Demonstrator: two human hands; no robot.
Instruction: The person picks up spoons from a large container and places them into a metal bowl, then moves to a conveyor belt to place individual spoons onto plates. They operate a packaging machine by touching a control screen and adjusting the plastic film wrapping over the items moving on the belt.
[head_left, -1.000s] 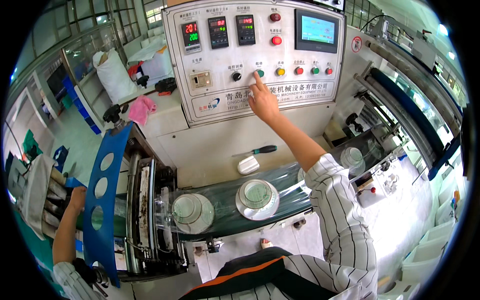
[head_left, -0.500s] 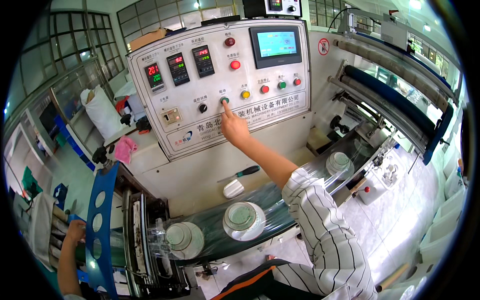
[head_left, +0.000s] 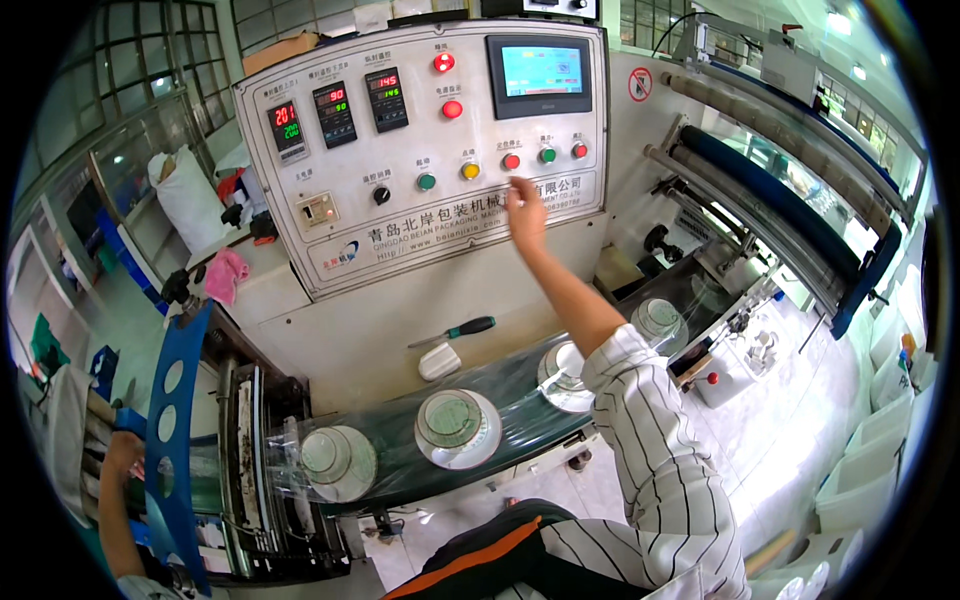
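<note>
My right hand point(head_left: 527, 215) hovers in front of a white control panel point(head_left: 440, 205), its fingers drawn in, slightly blurred and holding nothing. Just above its fingertips is a red push button point(head_left: 511, 161); a yellow button point(head_left: 470, 171) and a green button point(head_left: 427, 181) lie to the left. At far left, my left hand point(head_left: 125, 455) is beside a blue slotted bracket point(head_left: 172, 420), its fingers curled and partly hidden. Clear film covers stacked dish sets on the green belt: one set point(head_left: 338, 462) at left, another point(head_left: 458, 428) in the middle, a third point(head_left: 568, 378) partly behind my right sleeve.
A screwdriver point(head_left: 468, 328) and a white block-like object point(head_left: 440, 362) lie behind the belt. Rollers point(head_left: 770, 200) stand at right above another filmed dish set point(head_left: 659, 322). A pink cloth point(head_left: 227, 275) hangs at left. The panel has a touch screen point(head_left: 541, 75).
My right index finger has come off the green button, and that hand has shifted right, below a red one. The panel's upper red lamp has lit. The view has shifted slightly.
</note>
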